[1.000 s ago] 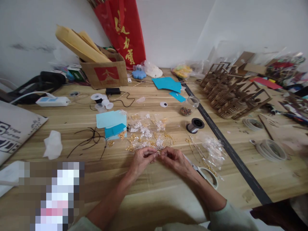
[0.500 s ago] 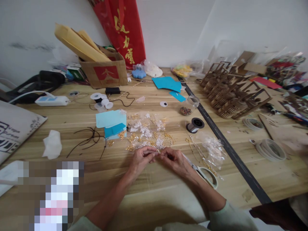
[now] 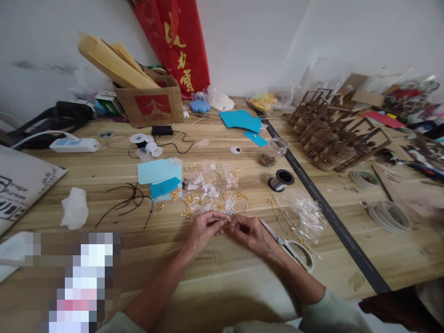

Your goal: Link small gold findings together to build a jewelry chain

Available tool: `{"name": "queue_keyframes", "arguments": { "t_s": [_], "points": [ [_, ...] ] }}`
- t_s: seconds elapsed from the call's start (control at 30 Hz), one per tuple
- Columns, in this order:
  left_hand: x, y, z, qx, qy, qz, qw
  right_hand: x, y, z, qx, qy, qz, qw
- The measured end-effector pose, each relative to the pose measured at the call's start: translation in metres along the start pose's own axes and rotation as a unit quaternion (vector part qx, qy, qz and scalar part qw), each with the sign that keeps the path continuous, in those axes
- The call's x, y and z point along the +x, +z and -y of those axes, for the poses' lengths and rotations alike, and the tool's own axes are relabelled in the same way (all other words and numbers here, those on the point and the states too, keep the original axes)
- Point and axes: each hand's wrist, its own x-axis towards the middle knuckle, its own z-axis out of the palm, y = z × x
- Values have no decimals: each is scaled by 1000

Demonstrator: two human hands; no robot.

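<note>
My left hand (image 3: 205, 228) is closed in a pinch around a small pale beaded loop (image 3: 228, 218), held low over the table. Right beside it, my right hand (image 3: 252, 232) has its fingertips pressed together near the loop; what they grip is too small to make out. A thin clear thread (image 3: 212, 259) hangs below the hands. Just beyond my fingers lie silver beads (image 3: 229, 203) and gold beads (image 3: 189, 212), some in small clear bags. White-handled scissors (image 3: 299, 254) lie partly under my right forearm.
Gold and silver chains (image 3: 282, 215) and crumpled plastic bags (image 3: 307, 212) lie to the right, near a wire spool (image 3: 281, 180) and a bead jar (image 3: 268, 159). Black cords (image 3: 130, 199) and blue cards (image 3: 159, 171) are on the left. Wooden frames (image 3: 333, 134) stand at the back right.
Both hands stay nearly in place, still pinching at the beaded loop. Only slight finger movement shows.
</note>
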Motion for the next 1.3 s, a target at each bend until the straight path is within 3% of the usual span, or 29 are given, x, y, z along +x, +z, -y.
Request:
{"name": "queue_keyframes", "arguments": {
  "t_s": [0.67, 1.07, 1.3],
  "points": [
    [0, -1, 2, -5, 8, 10, 1000, 0, -2, 7, 63, 12, 54, 996],
    [1, 0, 2, -34, -3, -1, 999, -1, -4, 0, -2, 10, 34, 999],
    [-2, 0, -2, -41, 20, -9, 999, -3, -7, 8, -12, -22, 64, 998]
  ]
}}
